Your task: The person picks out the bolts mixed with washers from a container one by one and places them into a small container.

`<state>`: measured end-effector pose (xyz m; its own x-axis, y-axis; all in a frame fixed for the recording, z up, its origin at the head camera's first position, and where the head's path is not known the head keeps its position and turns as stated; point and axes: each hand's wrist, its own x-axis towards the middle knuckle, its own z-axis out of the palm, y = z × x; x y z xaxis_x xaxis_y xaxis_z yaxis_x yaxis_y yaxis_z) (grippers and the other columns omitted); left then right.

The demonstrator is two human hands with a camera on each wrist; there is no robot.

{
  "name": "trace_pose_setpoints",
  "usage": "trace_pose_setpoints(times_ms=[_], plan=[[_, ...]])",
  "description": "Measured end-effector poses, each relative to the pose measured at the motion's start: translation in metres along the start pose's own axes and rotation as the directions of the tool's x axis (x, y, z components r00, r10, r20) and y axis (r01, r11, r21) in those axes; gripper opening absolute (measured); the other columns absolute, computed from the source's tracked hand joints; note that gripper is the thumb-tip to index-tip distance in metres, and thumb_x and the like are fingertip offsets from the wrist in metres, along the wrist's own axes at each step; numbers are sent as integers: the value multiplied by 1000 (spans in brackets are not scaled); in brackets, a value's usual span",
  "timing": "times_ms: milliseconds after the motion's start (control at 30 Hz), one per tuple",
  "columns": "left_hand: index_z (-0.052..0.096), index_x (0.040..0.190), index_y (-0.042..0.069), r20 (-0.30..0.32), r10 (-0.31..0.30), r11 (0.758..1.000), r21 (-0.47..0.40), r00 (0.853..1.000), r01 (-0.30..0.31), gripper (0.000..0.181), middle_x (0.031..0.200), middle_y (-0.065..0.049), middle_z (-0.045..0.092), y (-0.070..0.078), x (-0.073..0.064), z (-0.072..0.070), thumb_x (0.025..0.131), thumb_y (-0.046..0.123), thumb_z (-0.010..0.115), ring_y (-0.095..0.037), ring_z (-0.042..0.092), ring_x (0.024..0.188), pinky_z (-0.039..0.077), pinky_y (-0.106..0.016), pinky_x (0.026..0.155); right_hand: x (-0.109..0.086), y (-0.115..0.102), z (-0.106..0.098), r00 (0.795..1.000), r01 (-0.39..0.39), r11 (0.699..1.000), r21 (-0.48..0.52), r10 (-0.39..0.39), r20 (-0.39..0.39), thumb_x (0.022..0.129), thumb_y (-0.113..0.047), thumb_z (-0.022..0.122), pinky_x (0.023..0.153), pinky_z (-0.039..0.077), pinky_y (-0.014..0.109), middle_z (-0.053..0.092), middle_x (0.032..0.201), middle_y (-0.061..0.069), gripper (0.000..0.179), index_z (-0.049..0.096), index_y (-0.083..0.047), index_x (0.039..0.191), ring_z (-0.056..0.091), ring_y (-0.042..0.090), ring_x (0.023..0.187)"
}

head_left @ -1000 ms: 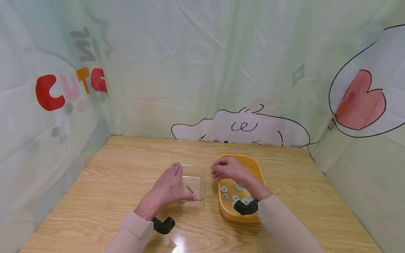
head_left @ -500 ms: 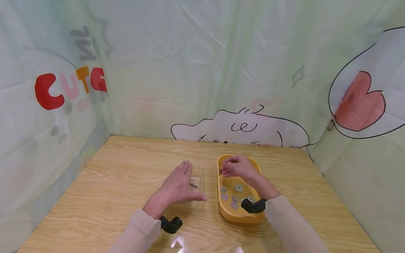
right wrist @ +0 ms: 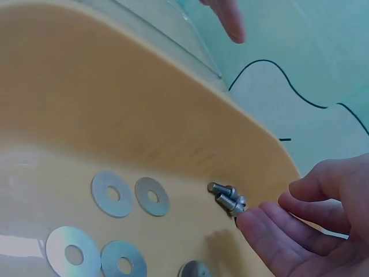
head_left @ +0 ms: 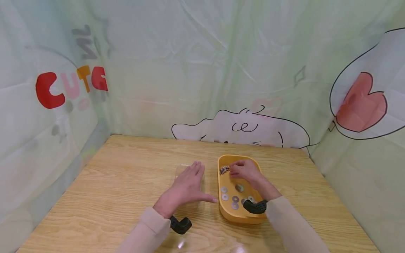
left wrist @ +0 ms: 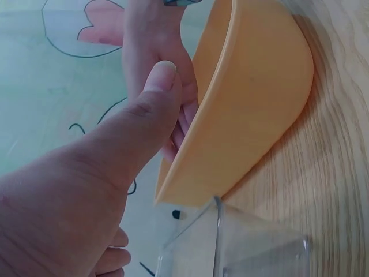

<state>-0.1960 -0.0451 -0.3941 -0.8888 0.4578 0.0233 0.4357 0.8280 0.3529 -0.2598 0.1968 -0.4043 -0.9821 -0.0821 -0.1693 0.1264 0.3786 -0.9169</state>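
My right hand [head_left: 247, 172] is down inside a yellow bin [head_left: 223, 211], fingers loosely bent and thumb apart from them. Its fingertips are right beside a small pile of metal bolts [right wrist: 228, 199] at the bin's far left corner. Nothing shows between finger and thumb in the right wrist view. My left hand [head_left: 187, 186] is held over a clear plastic box [left wrist: 253, 239], fingers straight and thumb stretched toward the bin. It hides most of the box and its contents in the head view.
Several flat washers [right wrist: 112, 194] lie on the bin floor, with a round metal piece [right wrist: 195, 269] near them. Box and bin stand close together on a wooden table [head_left: 126, 175]. Printed curtains [head_left: 152, 70] hang behind and at both sides.
My right hand has moved from the bin's left rim down and rightward inside it, and the bolt pile now shows. My left hand has slid right, covering the bolt seen earlier in the box.
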Motion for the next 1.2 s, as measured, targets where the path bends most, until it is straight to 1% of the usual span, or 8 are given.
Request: trace_pose_setpoints(times_ms=[267,400,500,600,733,867,1033,1200], plan=[[24,156,0,18,31,999,37,999,-32,125,164,-16,21,10,7,6,69,81,66,-29,19,153,21,-42,125,5,5,4,1000,-18,998,-56,19,4,95,-1,54,86,60,40,65,114,34,33,57,18,122,72,31,93],[25,155,0,25,46,998,37,999,-47,125,164,-17,23,16,11,10,69,81,67,-29,20,153,23,-42,125,7,8,8,1000,-6,999,-39,6,13,95,4,52,86,60,42,63,112,38,32,55,23,120,72,32,91],[27,155,0,19,67,996,61,998,-68,124,163,-17,26,21,15,16,69,81,66,-29,22,153,25,-40,124,10,11,11,1000,-18,998,-53,19,6,95,5,52,86,61,40,62,116,37,32,55,22,122,71,30,91],[28,155,1,2,100,992,80,995,-100,124,161,-16,30,24,17,22,69,82,66,-29,27,151,28,-40,123,13,12,13,999,-41,995,-91,41,-3,95,3,54,84,61,36,61,121,34,34,56,18,126,70,27,91],[28,155,1,-1,129,989,76,992,-129,124,160,-16,34,27,19,27,69,81,66,-30,31,149,29,-43,122,15,13,16,999,-41,990,-133,43,5,94,0,56,85,61,35,63,122,31,37,58,14,127,69,24,91],[28,154,0,12,132,988,81,991,-132,124,160,-16,33,29,19,27,69,81,66,-31,30,149,30,-45,122,13,12,19,999,-30,989,-146,32,9,94,-1,56,85,61,36,64,121,30,35,59,14,126,69,25,91],[27,155,0,27,111,991,71,993,-113,125,161,-16,31,30,18,28,68,80,67,-30,28,150,29,-45,122,10,11,21,1000,-14,989,-148,18,25,94,1,56,84,61,36,64,120,30,33,60,15,123,69,27,93],[25,156,2,43,90,995,31,995,-91,124,162,-15,29,31,19,28,69,78,70,-30,26,151,27,-45,123,9,12,22,998,-44,987,-155,49,29,94,-2,57,88,60,37,61,128,27,33,62,11,124,69,29,99]])
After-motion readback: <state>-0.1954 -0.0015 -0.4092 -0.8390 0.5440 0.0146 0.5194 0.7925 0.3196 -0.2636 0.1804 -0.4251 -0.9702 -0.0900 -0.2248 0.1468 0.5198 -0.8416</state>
